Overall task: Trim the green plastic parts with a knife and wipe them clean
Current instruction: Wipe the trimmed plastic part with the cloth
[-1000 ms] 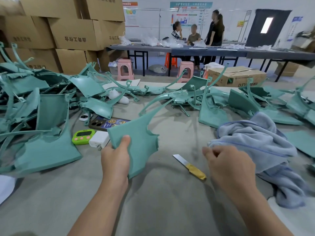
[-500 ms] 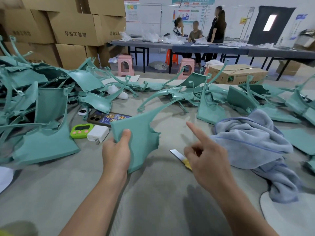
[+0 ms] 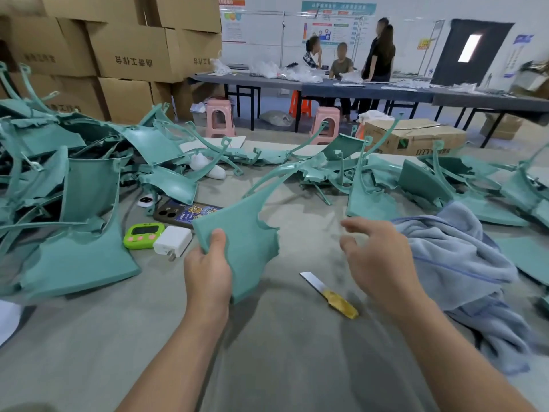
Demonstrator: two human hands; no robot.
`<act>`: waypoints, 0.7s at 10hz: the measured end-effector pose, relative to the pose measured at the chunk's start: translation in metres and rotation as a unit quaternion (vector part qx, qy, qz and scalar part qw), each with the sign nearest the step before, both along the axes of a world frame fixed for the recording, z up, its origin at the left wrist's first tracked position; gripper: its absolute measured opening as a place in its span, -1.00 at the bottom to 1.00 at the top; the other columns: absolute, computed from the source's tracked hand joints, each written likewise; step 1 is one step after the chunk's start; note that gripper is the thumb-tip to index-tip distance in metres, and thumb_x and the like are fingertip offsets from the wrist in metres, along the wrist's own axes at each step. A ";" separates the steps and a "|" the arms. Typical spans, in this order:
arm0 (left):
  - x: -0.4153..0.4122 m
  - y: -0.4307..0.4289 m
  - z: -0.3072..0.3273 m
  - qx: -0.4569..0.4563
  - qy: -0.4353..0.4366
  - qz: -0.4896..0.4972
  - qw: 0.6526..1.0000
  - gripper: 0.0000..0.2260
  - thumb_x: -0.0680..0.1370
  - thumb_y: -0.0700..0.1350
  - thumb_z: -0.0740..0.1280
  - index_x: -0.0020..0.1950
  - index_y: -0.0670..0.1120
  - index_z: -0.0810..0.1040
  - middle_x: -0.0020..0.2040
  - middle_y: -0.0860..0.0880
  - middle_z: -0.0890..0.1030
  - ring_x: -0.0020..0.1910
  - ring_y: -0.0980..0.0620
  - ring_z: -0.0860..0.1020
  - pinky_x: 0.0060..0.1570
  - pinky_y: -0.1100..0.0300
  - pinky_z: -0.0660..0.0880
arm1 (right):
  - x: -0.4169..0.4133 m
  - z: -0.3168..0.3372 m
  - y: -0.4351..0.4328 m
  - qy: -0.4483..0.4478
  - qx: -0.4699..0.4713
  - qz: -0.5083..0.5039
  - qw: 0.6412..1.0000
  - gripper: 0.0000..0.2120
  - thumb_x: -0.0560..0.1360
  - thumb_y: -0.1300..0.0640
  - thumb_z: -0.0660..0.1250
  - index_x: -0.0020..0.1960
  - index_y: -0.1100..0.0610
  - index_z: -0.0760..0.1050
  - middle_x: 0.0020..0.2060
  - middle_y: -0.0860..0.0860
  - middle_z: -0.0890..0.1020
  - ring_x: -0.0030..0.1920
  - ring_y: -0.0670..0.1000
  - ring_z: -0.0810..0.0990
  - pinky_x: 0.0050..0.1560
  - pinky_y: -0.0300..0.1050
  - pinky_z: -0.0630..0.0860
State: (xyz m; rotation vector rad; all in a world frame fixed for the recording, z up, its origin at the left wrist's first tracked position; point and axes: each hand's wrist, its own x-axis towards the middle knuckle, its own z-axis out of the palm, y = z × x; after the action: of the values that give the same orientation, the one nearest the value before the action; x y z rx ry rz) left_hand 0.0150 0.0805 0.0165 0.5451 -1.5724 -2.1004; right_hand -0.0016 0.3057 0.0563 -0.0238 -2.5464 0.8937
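Green plastic part was held up over the worktop by your left hand, thumb on top, while your empty right hand, fingers loose and spread, hung just right of the knife lying flat, blade away, yellow handle nearest you.

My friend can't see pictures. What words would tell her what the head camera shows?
A person's left hand grips a jagged green plastic part over a grey table, while the right hand hovers open and empty. A yellow-handled knife lies near the right hand, beside a blue towel.
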 end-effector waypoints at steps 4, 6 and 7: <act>-0.009 0.004 0.005 -0.007 -0.009 -0.053 0.999 -0.84 0.43 0.15 0.35 -0.23 0.15 0.69 -0.28 -0.01 0.72 -0.34 -0.02 0.70 -0.37 0.04 0.63 | -0.023 0.013 0.082 -0.293 0.418 0.047 0.859 -0.50 0.40 -0.45 0.05 0.08 -0.12 0.43 0.05 0.00 0.52 0.11 0.13 0.57 0.11 0.13 0.53; -0.004 0.017 0.005 0.020 -0.030 -0.105 0.994 -0.88 0.33 0.00 0.37 -0.23 0.05 0.69 -0.27 -0.12 0.71 -0.34 -0.10 0.66 -0.34 0.01 0.58 | 0.015 0.033 0.076 -0.111 0.202 0.113 0.966 -0.83 0.44 0.11 0.22 -0.25 -0.12 0.50 -0.41 -0.16 0.55 -0.31 -0.13 0.54 -0.34 -0.32 0.34; -0.001 0.024 0.003 0.023 -0.032 -0.139 0.989 -0.85 0.30 -0.03 0.33 -0.21 0.07 0.67 -0.32 -0.08 0.67 -0.38 -0.05 0.61 -0.33 0.01 0.53 | 0.030 0.041 0.009 0.060 0.010 0.115 0.992 -0.86 0.43 0.04 0.28 -0.11 -0.16 0.59 -0.30 -0.26 0.64 -0.24 -0.21 0.58 -0.31 -0.39 0.42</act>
State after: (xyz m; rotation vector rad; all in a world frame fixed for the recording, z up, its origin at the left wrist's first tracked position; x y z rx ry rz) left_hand 0.0140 0.1050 0.0199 0.4334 -1.7261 -2.3487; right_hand 0.0286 0.3143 0.0972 0.3253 -2.4779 0.9230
